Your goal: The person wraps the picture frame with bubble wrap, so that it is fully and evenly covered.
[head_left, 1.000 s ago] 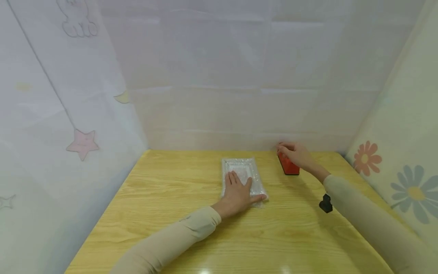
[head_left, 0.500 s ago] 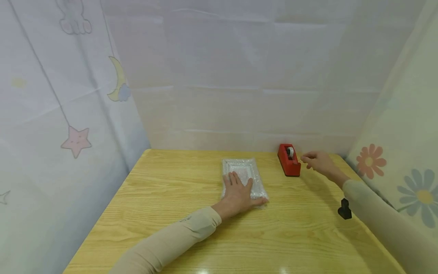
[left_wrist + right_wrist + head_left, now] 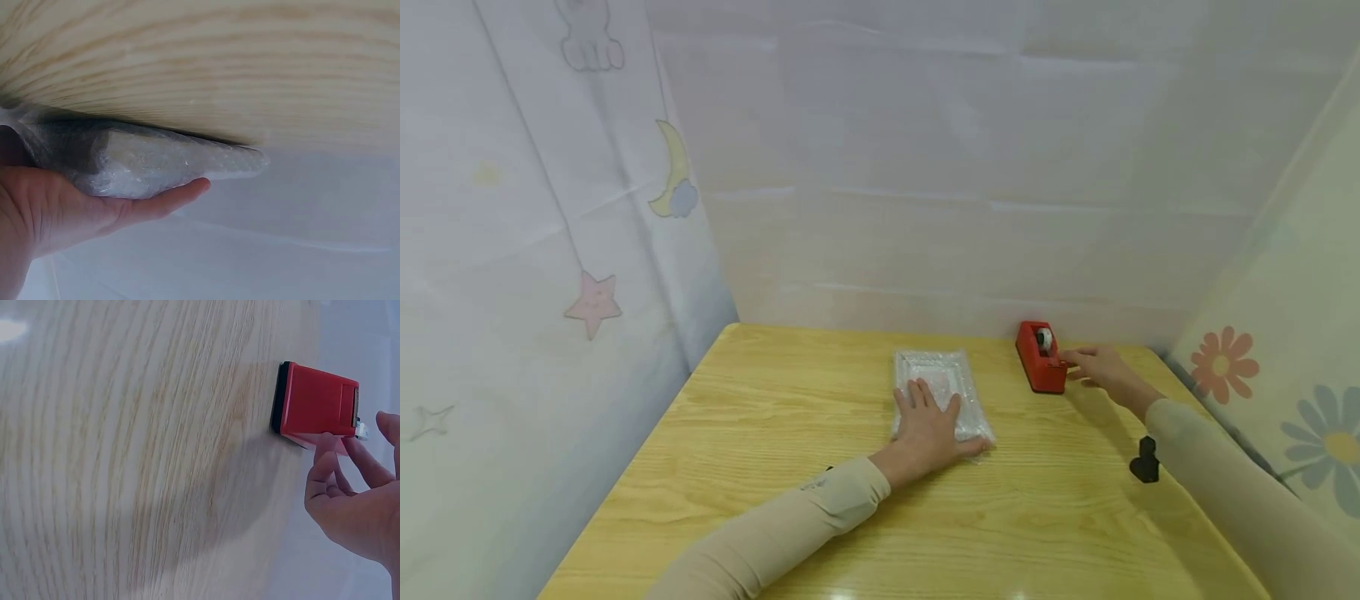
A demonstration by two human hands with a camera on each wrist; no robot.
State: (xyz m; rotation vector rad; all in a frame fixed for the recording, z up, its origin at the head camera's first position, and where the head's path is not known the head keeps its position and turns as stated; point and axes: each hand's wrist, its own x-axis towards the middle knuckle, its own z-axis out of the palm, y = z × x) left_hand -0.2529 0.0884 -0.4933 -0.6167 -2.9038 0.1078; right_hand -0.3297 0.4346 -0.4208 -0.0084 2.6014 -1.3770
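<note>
Head view, R hand (image 3: 1105, 375): just moved in to front of tape dispenser (image 3: 1042, 372); loosely bent, no grip seen.
L hand (image 3: 925, 429): still flat on wrapped frame (image 3: 952, 373).
Tape (image 3: 1046, 340): prob. current step.

The desk (image 3: 760, 408) has a yellowish wood-grain top that spreads out to the left of the left hand (image 3: 927, 429), runs on between the two hands and reaches past the fingertips of both to a straight far edge. Directly on it, beneath the left hand, a frame in clear bubble wrap (image 3: 949, 380) lies flat, its upper part showing beyond the spread fingers. A red tape dispenser (image 3: 1041, 365) with a dark base stands just left of the right hand (image 3: 1105, 372), its front end by the fingertips. The right hand and forearm cast a soft shadow across the wood beside them.
</note>
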